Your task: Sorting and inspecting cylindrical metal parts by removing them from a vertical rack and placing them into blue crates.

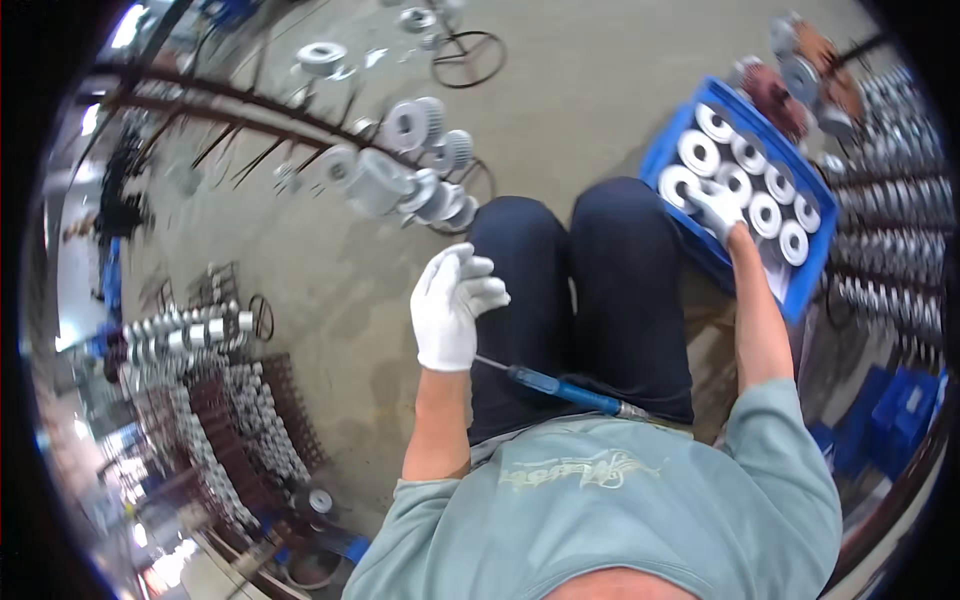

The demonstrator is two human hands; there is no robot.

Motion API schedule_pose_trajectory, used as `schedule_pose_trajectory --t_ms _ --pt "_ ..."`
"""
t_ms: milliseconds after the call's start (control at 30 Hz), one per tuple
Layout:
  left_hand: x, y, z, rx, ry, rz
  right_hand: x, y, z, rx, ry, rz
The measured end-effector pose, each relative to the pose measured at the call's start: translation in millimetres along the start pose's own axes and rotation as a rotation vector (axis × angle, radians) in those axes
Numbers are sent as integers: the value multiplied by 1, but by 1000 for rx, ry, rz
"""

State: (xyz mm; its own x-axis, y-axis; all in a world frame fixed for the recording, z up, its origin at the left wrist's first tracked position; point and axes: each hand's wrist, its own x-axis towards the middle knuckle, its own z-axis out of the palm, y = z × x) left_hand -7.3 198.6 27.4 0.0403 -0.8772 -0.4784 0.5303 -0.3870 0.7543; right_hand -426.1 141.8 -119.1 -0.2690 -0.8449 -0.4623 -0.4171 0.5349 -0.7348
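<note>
Head view: right hand (717, 208), grip unclear

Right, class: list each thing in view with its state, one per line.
Blue crate: open-topped, loaded
Pale rings: side by side, holes up
Right hand: gloved, at the rings, grip unclear
Left hand: gloved, fingers loosely bent, nothing visible held
Blue tool: slanting across dark trousers
Upper-left rack: partly loaded

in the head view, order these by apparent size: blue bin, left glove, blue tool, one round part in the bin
1. Blue bin
2. Left glove and blue tool, unranked: tool longer, glove broader
3. One round part in the bin
</note>
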Motion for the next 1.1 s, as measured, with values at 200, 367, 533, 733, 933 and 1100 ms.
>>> schedule_pose_trajectory --t_ms 200,367,533,733,933,1100 --pt "44 25 -53 -11 334 425 -12 -20 -9 -355 332 -194" --pt "92 58 -92 67 356 468 -116 -196 52 -9 252 -693" --pt "153 60 -75 -98 209 105 -147 -279 149 -224 -51 -918" --pt "250 43 -133 -34 -100 22 -108 -304 249 -116 -70 -756" --pt "267 83 -165 -124 -398 -114 -123 -327 262 -185 84 -637" --pt "266 86 -152 -224 -538 -173 -110 -319 284 -183 127 -699"
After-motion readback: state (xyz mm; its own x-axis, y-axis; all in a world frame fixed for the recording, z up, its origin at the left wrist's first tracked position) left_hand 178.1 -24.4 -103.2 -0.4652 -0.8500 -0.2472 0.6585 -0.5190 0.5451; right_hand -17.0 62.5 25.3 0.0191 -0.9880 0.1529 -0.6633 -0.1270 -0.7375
